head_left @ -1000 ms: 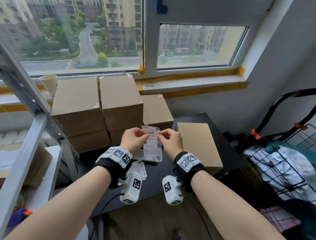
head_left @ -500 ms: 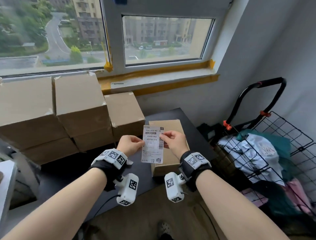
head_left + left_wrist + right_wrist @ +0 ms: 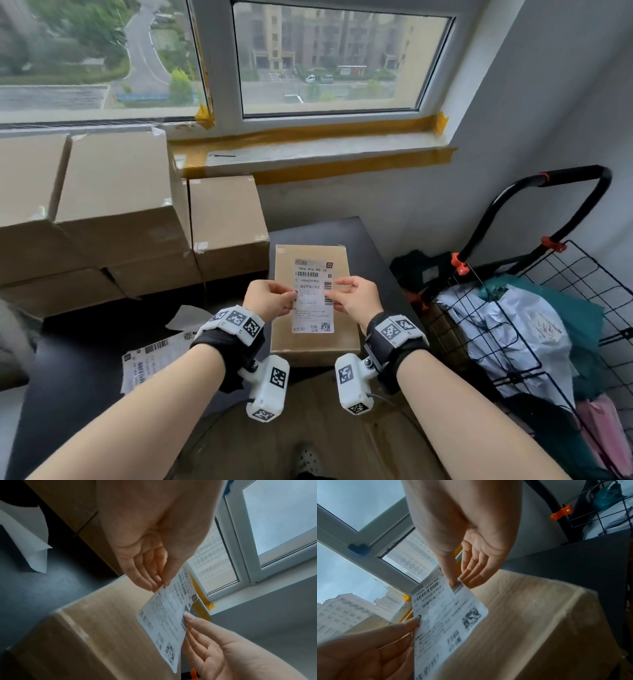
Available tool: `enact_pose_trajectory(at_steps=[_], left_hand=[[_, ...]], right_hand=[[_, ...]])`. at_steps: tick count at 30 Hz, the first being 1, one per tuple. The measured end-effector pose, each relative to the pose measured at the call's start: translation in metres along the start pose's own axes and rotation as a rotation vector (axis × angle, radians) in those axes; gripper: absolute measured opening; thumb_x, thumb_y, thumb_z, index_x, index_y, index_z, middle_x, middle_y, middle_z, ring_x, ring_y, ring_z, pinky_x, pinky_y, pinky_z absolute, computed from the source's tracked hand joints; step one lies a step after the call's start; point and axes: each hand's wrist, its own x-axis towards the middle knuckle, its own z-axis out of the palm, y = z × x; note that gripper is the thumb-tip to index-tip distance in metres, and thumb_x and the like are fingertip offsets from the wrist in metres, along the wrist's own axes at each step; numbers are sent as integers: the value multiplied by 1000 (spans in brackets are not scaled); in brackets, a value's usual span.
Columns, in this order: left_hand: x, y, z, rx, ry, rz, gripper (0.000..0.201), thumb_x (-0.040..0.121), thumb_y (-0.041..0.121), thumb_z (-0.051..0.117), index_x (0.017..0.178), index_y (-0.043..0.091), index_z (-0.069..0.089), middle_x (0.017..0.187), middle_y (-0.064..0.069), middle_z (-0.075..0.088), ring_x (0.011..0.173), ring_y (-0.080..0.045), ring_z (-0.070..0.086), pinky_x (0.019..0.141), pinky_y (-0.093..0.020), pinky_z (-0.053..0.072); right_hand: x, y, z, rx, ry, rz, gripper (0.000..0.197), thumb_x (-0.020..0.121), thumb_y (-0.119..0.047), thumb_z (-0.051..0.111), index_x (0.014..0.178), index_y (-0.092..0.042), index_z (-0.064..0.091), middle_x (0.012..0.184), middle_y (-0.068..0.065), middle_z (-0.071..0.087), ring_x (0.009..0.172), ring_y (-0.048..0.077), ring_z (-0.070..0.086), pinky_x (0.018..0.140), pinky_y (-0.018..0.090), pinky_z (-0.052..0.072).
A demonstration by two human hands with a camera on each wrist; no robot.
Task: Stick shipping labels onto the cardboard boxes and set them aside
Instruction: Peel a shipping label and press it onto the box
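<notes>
white label held over a brown box

white paper with black print, the shipping label (image 3: 312,295) is pinched by both hands at its side edges. the left hand (image 3: 269,298) grips the left edge between thumb and curled fingers (image 3: 145,572); the right hand (image 3: 354,298) nips the right edge by the vertical barcode, thumb on top and fingers (image 3: 474,566) underneath, loosely bent. neither hand is spread wide — each closes only enough to hold the sheet.

both forearms reach forward side by side from the bottom of the head view, wrists level, backs of the hands upward, each wrist wearing a black strap with white marker blocks. the wrist views show the label tilted, its near end lifted off the cardboard; whether the far end touches the box cannot be told.

the label hangs directly over the top face of a small cardboard box (image 3: 315,339) lying flat on the dark tabletop (image 3: 370,246), just in front of the person. readable print at the label's head: "190a a161-bb", with barcodes below and a square code at the lower right corner; the smaller lines are too blurred to read.

left of the hands lie more printed labels (image 3: 154,356) and a white backing sheet (image 3: 188,318). larger stacked boxes (image 3: 120,212) stand behind — a wire cart (image 3: 565,308) with parcels sits to the right.
</notes>
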Motion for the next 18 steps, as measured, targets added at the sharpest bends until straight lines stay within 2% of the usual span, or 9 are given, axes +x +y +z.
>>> enact_pose_trajectory(at_steps=[3,5,9,11,14,18], left_hand=[[9,-1,13,-15,48,-37,5,82,4,67,78,5,65,80,-10,66,71,-18,65,69,-26,58],[13,-2,20,11,86,-50,8,79,2,69,74,8,67,80,-11,67,76,-25,67,78,-35,58],[18,-3,25,6,138,-81,17,77,0,71,68,13,66,84,-15,71,78,-29,70,81,-40,58],[18,-3,26,55,177,-75,12,75,2,72,75,12,66,86,-14,71,79,-26,71,80,-38,58],[19,-2,26,116,215,-64,20,73,7,74,86,14,61,85,-6,69,81,-22,69,79,-37,58],[22,0,25,158,233,-80,27,69,10,78,77,20,54,87,-5,69,82,-21,68,79,-38,58]], right_hand=[[17,6,-3,-91,-5,-29,29,73,-9,77,95,-14,58,101,19,67,91,27,68,82,41,57],[28,11,-4,-148,-13,-37,28,71,-11,78,82,-24,56,95,15,69,89,26,68,84,45,56],[36,11,-2,-203,5,-35,29,71,-14,78,76,-27,52,88,11,70,82,25,70,80,46,57],[39,12,-1,-253,9,-43,28,71,-18,77,74,-28,52,85,7,70,82,24,70,79,45,57],[41,10,0,-346,20,-58,25,72,-23,77,74,-28,53,80,0,70,82,21,69,79,43,57],[40,6,1,-455,37,-84,21,76,-24,74,81,-24,54,76,-6,64,84,19,68,82,37,54]])
